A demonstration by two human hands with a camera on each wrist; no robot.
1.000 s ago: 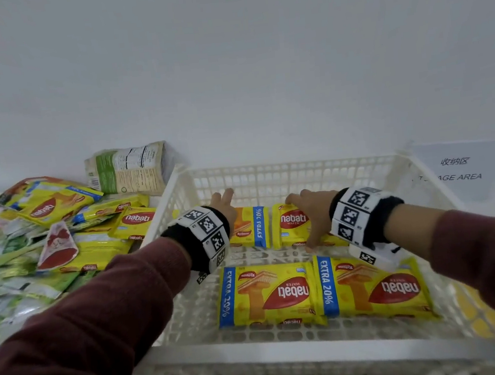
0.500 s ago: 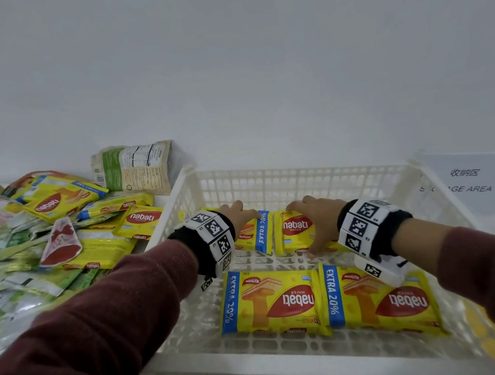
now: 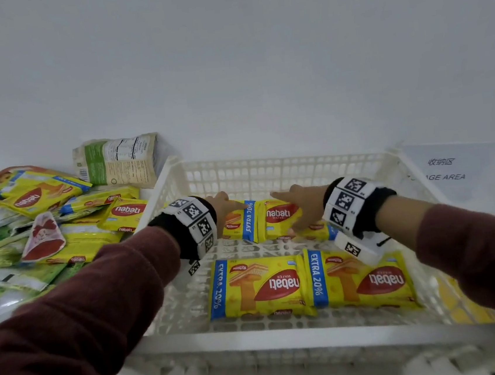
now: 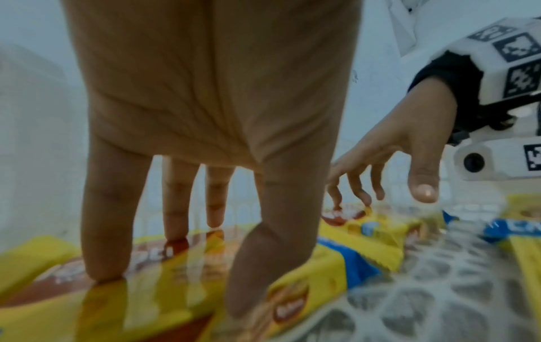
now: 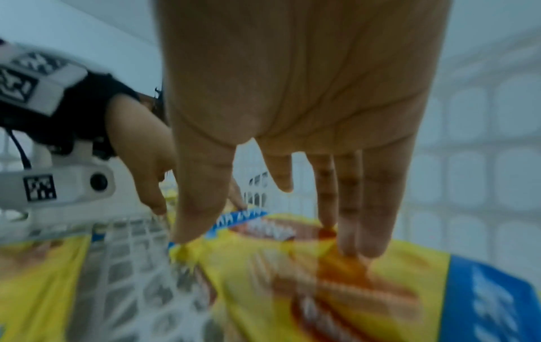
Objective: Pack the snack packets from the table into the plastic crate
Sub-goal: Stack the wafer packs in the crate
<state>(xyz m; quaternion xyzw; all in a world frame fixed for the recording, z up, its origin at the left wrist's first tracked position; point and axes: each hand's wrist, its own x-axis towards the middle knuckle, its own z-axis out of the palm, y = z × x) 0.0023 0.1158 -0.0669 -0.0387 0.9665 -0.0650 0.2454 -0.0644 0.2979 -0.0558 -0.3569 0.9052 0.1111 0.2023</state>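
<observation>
Since a second ago, your left hand (image 3: 223, 203) has slid further onto the far-left wafer packet (image 3: 240, 221), fingertips now toward its blue band; your right hand (image 3: 301, 201) has kept to its spot. Nearest you, at 6 o'clock in the plastic crate (image 3: 286, 334), two yellow wafer packets (image 3: 258, 287) lie flat side by side, edges touching. Beyond them, at 12 o'clock by the crate's far wall, sit two more. Your left hand rests on the left one with fingers (image 4: 105, 231) straight, tips pressing the wrapper, gripping nothing. Your right hand lies on the far-right wafer packet (image 3: 280, 219), fingers (image 5: 371, 208) extended and pressing down, thumb at its near edge, nothing clasped. At 9 o'clock outside the crate, the heap of snack packets (image 3: 45, 227) remains on the table. At 2 o'clock, a storage-area sign (image 3: 443, 169) lies beside the crate.
</observation>
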